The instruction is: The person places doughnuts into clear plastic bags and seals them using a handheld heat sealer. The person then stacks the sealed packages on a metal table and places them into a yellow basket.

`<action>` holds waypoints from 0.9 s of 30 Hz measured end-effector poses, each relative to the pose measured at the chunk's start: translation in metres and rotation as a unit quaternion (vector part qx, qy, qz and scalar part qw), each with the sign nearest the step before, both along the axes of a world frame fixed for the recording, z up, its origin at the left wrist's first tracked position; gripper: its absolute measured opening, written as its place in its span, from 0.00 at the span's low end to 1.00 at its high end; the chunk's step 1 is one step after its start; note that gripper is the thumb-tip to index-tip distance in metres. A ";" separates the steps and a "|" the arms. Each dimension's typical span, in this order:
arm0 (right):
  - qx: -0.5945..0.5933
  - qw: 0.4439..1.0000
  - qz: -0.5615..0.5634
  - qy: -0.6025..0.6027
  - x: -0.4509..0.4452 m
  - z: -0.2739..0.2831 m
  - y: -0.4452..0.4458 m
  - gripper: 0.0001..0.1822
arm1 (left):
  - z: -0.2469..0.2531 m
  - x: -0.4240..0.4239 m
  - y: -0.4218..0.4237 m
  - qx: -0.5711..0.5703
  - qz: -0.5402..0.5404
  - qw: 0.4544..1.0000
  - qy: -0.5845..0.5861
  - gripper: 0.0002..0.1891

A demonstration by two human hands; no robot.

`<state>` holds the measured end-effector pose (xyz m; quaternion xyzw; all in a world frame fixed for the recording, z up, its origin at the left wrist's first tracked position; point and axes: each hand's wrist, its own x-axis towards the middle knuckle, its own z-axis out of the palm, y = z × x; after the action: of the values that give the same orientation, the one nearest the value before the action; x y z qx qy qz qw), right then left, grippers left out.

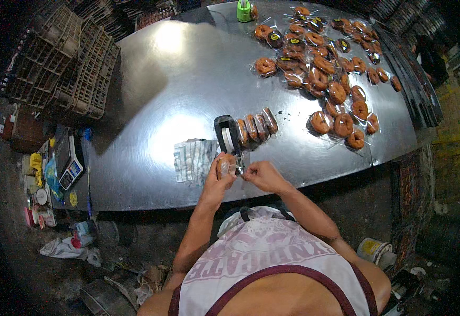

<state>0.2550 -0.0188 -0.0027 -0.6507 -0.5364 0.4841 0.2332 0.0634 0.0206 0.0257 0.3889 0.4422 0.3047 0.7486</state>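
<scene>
My left hand [218, 176] is closed around a doughnut in a clear plastic bag [226, 166] at the table's near edge. Just to the right, my right hand [259, 175] pinches the bag's end with thumb and fingers. A black tape dispenser [227, 134] with a pale roll stands right beyond my hands. Against its right side, several bagged doughnuts [256, 127] stand on edge in a row. A folded striped cloth [192, 161] lies left of my left hand. Many bagged doughnuts [319, 79] are heaped at the right of the steel table, some dark with yellow labels.
Plastic crates [91, 71] are stacked at the far left. A digital scale [71, 172] stands at the metal table's [143, 193] left end. A green dispenser [244, 12] is at the far edge, black trays [408, 75] along the right. A bucket [373, 249] sits below right.
</scene>
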 end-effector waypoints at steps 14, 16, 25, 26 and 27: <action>0.077 0.993 -0.007 0.087 0.050 0.026 -0.008 0.17 | 0.028 0.003 0.023 0.042 -0.059 0.993 0.092 0.37; 0.145 0.973 0.023 0.178 0.057 0.084 -0.004 0.18 | 0.027 0.029 0.017 0.084 -0.080 0.988 0.102 0.39; -0.004 0.999 -0.037 0.005 0.114 0.042 -0.001 0.22 | 0.024 0.084 0.007 -0.114 -0.159 0.972 -0.128 0.27; 0.059 0.997 -0.051 0.013 0.119 0.038 -0.007 0.26 | 0.024 0.087 0.010 -0.132 -0.152 0.968 -0.152 0.26; 0.163 0.984 -0.057 0.034 0.113 0.042 -0.008 0.27 | 0.022 0.088 0.011 -0.157 -0.151 0.960 -0.173 0.25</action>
<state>0.3681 -0.0269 0.0394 -0.6166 -0.5622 0.3977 0.3815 0.1513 0.0321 0.0474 0.2701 0.2846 0.1768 0.9027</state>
